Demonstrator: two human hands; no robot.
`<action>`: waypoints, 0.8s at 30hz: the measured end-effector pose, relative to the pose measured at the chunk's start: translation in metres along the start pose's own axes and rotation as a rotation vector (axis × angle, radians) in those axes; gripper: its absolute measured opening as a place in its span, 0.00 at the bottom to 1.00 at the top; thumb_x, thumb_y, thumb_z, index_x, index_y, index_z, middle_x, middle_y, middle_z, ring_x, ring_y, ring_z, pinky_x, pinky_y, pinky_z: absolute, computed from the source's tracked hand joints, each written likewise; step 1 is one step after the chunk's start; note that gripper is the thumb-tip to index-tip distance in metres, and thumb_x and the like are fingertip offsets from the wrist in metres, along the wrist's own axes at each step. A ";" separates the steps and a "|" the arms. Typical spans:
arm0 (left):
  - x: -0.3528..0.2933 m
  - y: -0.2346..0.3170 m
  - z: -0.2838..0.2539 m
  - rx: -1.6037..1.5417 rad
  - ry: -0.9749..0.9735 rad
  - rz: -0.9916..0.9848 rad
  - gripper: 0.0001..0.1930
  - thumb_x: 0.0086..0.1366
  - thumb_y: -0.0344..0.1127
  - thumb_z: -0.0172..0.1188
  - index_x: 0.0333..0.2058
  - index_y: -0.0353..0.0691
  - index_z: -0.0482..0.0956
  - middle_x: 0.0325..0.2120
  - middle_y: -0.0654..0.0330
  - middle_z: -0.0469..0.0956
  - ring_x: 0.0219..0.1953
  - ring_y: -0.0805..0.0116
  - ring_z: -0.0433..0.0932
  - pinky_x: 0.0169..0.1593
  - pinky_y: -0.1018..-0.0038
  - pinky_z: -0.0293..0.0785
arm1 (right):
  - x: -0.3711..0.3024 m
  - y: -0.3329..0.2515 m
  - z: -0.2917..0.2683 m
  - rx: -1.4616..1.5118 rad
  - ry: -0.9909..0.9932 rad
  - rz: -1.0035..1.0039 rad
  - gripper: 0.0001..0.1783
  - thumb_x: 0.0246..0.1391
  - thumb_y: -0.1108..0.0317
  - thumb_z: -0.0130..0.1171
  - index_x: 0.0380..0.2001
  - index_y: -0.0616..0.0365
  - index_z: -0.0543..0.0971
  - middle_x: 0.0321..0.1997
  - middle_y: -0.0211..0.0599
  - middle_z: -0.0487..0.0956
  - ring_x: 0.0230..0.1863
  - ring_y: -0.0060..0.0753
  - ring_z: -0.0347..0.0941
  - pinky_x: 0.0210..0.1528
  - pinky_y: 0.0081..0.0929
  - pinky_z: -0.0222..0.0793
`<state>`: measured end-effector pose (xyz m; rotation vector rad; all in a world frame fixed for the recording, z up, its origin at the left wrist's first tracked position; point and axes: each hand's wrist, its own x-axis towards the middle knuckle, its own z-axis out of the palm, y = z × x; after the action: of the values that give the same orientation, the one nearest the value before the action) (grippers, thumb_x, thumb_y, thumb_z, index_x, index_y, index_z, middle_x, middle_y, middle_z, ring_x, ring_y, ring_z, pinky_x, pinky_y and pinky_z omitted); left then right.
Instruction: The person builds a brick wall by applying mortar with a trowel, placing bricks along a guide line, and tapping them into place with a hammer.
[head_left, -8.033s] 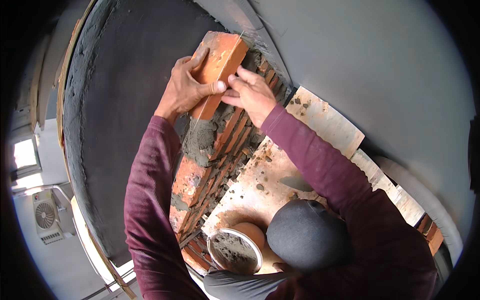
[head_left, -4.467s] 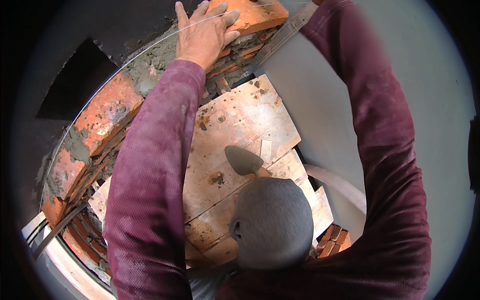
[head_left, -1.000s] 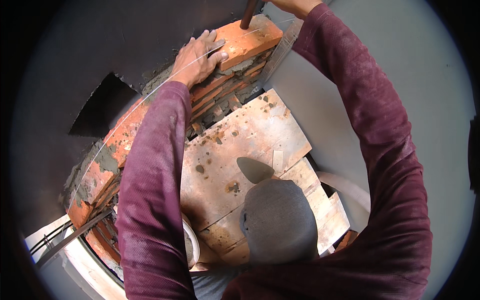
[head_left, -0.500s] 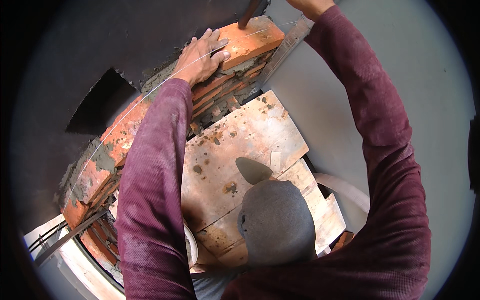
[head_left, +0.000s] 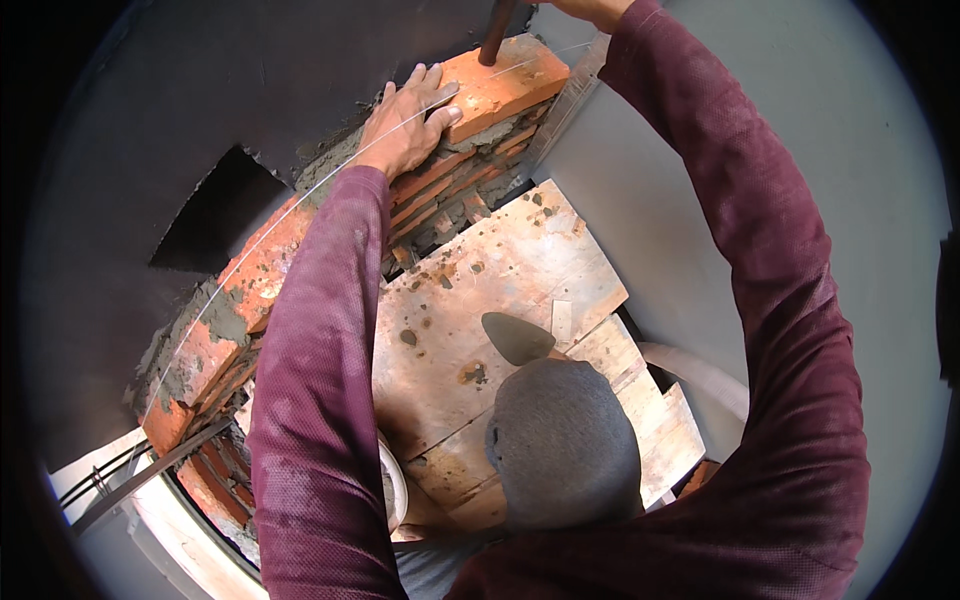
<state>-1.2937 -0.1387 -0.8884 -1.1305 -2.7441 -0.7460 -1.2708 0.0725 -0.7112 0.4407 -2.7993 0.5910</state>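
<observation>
My left hand (head_left: 405,125) lies with its fingers stretched out on top of the brick wall, its thumb and a fingertip touching the near end of an orange brick (head_left: 505,85). A thin white string (head_left: 290,205) runs along the wall and passes over this hand. At the top edge, my right hand (head_left: 597,8) is partly cut off, and its grip lies outside the picture. From beside it a round brown handle (head_left: 496,38) comes down, its lower end against the brick's top. Grey mortar (head_left: 480,132) shows under that brick.
Below the wall lies a mortar-spotted wooden board (head_left: 450,310) with a trowel blade (head_left: 517,338) on it. A rounded grey cloth shape (head_left: 568,445) covers its near part. A white bucket rim (head_left: 397,490) shows beside my left sleeve. A straight batten (head_left: 570,110) stands at the wall's end.
My right hand has moved a little to the left and up. The brown handle stays on the brick, slightly lower. My left hand keeps its place while the view shifts slightly.
</observation>
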 end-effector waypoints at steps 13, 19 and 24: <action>-0.148 0.047 -0.041 -0.131 -0.023 0.088 0.26 0.73 0.40 0.51 0.67 0.44 0.63 0.71 0.53 0.53 0.74 0.53 0.46 0.73 0.60 0.47 | -0.326 -0.046 0.113 0.169 0.358 0.668 0.13 0.62 0.61 0.58 0.42 0.59 0.73 0.22 0.36 0.72 0.24 0.30 0.70 0.29 0.29 0.67; -0.283 0.068 -0.123 -0.424 -0.795 -0.188 0.29 0.68 0.51 0.56 0.61 0.38 0.71 0.64 0.44 0.65 0.68 0.46 0.60 0.70 0.54 0.57 | -0.439 -0.004 0.224 -0.128 -0.119 1.002 0.18 0.58 0.58 0.61 0.43 0.60 0.74 0.29 0.50 0.79 0.34 0.58 0.76 0.38 0.48 0.72; -0.336 0.077 -0.160 -0.569 -0.717 -0.457 0.26 0.67 0.42 0.61 0.58 0.29 0.73 0.60 0.41 0.71 0.65 0.48 0.67 0.66 0.63 0.62 | -0.442 -0.007 0.246 -0.069 -0.067 0.940 0.17 0.58 0.60 0.60 0.44 0.60 0.75 0.43 0.48 0.77 0.49 0.51 0.73 0.48 0.46 0.69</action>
<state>-1.0145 -0.3819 -0.8019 -0.9797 -3.5981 -1.5037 -0.9036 0.0675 -1.0588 -0.9389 -2.9479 0.6296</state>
